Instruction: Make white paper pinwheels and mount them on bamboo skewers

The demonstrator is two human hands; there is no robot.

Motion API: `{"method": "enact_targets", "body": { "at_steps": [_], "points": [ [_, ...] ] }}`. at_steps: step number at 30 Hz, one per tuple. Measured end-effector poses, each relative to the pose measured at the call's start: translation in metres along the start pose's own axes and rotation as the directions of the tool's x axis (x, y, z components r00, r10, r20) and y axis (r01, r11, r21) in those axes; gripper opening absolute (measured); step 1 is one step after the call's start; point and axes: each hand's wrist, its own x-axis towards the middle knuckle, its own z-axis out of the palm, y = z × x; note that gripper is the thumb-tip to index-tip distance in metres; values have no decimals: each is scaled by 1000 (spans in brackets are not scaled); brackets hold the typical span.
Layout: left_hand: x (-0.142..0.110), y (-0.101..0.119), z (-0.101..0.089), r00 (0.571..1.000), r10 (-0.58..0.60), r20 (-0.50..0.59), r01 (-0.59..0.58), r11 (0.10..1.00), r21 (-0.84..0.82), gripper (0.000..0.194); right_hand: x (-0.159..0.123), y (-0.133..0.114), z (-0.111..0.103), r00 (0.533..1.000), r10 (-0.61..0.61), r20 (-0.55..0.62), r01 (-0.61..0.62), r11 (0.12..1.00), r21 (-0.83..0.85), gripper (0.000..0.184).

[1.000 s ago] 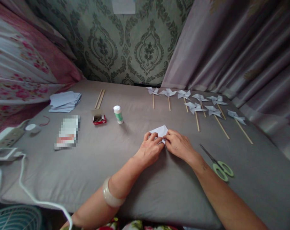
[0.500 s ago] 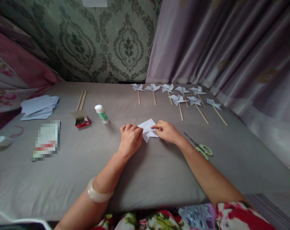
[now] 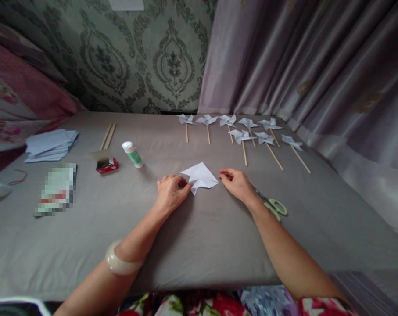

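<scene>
A piece of white paper with folded and cut flaps point(image 3: 203, 175) lies on the grey cloth in front of me. My left hand point(image 3: 173, 192) is at its lower left edge, with the thumb on a flap and the other fingers curled. Just off the paper's right corner is my right hand point(image 3: 236, 182), its fingers drawn together and nothing visible in them. Partly behind my right wrist lie scissors with light green handles point(image 3: 277, 207). A white and green glue stick point(image 3: 133, 155) stands left of the paper, tilted in view.
Several white paper pinwheels on sticks point(image 3: 241, 137) lie at the back right. To the left are an open red box of small metal pieces point(image 3: 107, 165), wooden sticks point(image 3: 108, 136), a stack of paper point(image 3: 50, 145) and a blurred packet point(image 3: 56, 188).
My right hand has come off the paper and moved slightly right. My left hand has shifted a little left and down, leaving more of the paper uncovered. The view has shifted slightly.
</scene>
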Motion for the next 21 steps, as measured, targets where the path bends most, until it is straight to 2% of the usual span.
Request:
{"method": "enact_targets", "body": {
  "at_steps": [6,9,12,16,19,21],
  "points": [
    [4,4,2,998,-53,21,53,998,-28,17,-11,-18,0,998,-48,32,50,995,-84,26],
    [6,3,1,997,-71,17,72,993,-90,17,-14,-17,1,997,-39,65,41,999,-30,28],
    [8,-3,2,997,-77,-16,71,967,-243,19,-16,-14,1,992,-71,104,65,996,66,32],
    [14,-16,8,989,-97,-111,33,879,-476,24,-21,-19,-1,975,-172,138,147,974,172,32],
    [19,-24,13,985,-120,-121,11,753,-658,25,-27,-27,-2,942,-313,116,304,948,90,33],
    [19,-25,13,986,-134,-99,18,677,-736,25,-31,-31,-3,897,-429,107,432,902,-10,33]
  ]
}}
